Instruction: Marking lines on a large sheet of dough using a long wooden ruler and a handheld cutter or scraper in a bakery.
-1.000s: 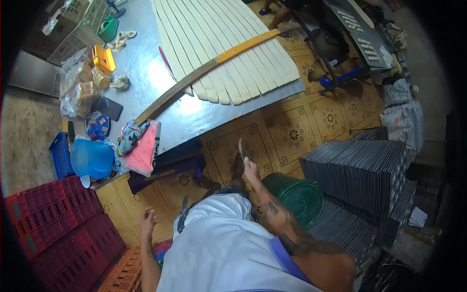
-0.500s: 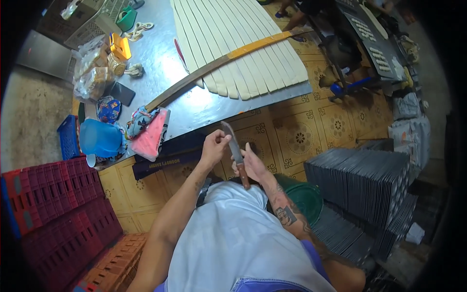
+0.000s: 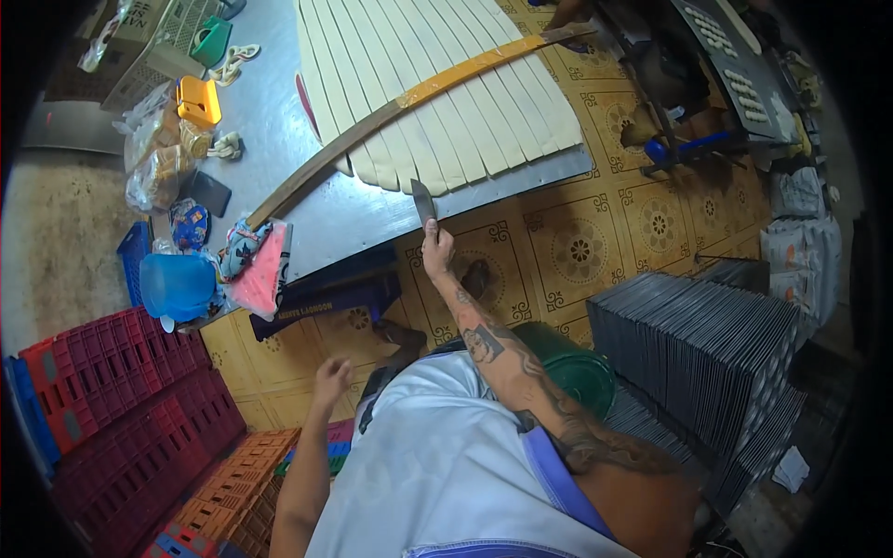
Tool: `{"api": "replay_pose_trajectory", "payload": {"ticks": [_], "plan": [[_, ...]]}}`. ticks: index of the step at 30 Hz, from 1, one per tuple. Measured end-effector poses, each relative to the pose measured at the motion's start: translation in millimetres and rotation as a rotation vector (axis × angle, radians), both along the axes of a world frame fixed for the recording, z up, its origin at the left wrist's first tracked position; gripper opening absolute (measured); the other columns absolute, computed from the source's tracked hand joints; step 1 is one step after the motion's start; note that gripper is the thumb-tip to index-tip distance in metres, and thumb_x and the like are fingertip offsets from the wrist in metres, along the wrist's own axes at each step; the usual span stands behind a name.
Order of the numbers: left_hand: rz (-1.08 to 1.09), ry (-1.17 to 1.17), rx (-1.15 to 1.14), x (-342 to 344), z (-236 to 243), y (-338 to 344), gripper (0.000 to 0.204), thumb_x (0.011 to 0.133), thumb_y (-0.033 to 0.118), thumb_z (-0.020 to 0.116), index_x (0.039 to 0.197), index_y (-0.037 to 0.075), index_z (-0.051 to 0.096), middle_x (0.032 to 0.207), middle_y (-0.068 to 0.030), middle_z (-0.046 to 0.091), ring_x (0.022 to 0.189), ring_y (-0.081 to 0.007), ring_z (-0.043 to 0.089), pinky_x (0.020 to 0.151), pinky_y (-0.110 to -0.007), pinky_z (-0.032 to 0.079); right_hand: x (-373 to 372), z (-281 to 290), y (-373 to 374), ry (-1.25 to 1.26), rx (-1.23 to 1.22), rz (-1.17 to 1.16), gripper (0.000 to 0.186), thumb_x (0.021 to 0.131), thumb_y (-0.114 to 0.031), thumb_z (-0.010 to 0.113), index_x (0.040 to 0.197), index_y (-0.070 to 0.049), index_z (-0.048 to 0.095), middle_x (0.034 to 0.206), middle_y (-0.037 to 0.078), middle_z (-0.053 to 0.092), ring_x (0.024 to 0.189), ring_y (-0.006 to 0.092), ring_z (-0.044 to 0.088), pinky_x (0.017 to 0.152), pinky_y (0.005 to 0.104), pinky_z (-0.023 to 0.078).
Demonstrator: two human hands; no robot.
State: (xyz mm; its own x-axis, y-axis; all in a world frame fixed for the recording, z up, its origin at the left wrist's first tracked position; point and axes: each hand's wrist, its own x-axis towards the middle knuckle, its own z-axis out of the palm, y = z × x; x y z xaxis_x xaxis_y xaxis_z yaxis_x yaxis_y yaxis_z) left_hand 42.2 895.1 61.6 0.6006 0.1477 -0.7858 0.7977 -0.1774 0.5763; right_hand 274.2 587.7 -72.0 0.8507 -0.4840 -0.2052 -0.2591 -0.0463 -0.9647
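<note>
My right hand [image 3: 437,249] is closed round the handle of a knife [image 3: 423,201], and its fingers hide most of that handle. The blade points away from me, its tip at the near edge of a pale dough sheet [image 3: 446,112] cut into long strips. Across the dough lies a long wooden stick [image 3: 344,144], partly yellow, its near end by a patterned cloth. My left hand [image 3: 333,379] hangs low beside my apron, away from the table, with fingers curled in and nothing visible in them.
On the metal table's [image 3: 349,219] left stand a blue container [image 3: 177,286], a pink packet [image 3: 260,279], bagged goods and an orange tool [image 3: 198,102]. Red crates [image 3: 121,391] rise at left; stacked dark trays [image 3: 688,335] and a green bin [image 3: 567,367] at right.
My right hand has swung the knife forward to the dough's near edge. My left hand has left the blade and dropped back to the lower left. My view has shifted slightly.
</note>
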Motion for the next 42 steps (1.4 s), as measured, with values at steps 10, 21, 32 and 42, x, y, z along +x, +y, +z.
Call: {"api": "replay_pose_trajectory", "payload": {"ticks": [10,21,32,42], "plan": [[-0.067,0.393,0.173,-139,-3,140,0.023,0.105,0.029,0.066,0.114,0.008,0.068,0.089,-0.0035,0.069,0.079,-0.0118,0.066,0.063,-0.027,0.051,-128,-50,-25,-0.009,-0.216,-0.08,0.063,0.109,-0.056,0.053,0.074,-0.004,0.058,0.055,0.004,0.045,0.047,0.0199,0.048,0.048,0.0406,0.037],[0.238,0.236,-0.057,-88,16,155,0.031,0.107,0.033,0.062,0.132,0.014,0.058,0.102,0.0,0.069,0.086,-0.0114,0.069,0.072,-0.03,0.052,-101,-46,25,0.216,0.016,0.016,0.06,0.11,-0.052,0.051,0.079,-0.001,0.061,0.061,0.004,0.048,0.052,0.0175,0.048,0.051,0.0384,0.039],[0.182,0.317,0.005,-69,15,71,0.034,0.107,0.032,0.063,0.135,0.014,0.058,0.103,0.0017,0.068,0.083,-0.0092,0.065,0.07,-0.028,0.052,-35,27,23,-0.092,-0.109,0.123,0.054,0.113,-0.044,0.05,0.089,0.003,0.063,0.063,0.01,0.053,0.059,0.0217,0.053,0.058,0.0425,0.042],[0.096,-0.075,-0.277,82,34,-76,0.039,0.105,0.02,0.069,0.139,0.002,0.061,0.109,-0.0051,0.071,0.087,-0.0112,0.066,0.071,-0.026,0.053,-103,71,-69,0.556,0.526,0.886,0.061,0.11,-0.059,0.047,0.087,-0.007,0.066,0.061,0.001,0.053,0.045,0.0124,0.045,0.043,0.0307,0.037]]}}
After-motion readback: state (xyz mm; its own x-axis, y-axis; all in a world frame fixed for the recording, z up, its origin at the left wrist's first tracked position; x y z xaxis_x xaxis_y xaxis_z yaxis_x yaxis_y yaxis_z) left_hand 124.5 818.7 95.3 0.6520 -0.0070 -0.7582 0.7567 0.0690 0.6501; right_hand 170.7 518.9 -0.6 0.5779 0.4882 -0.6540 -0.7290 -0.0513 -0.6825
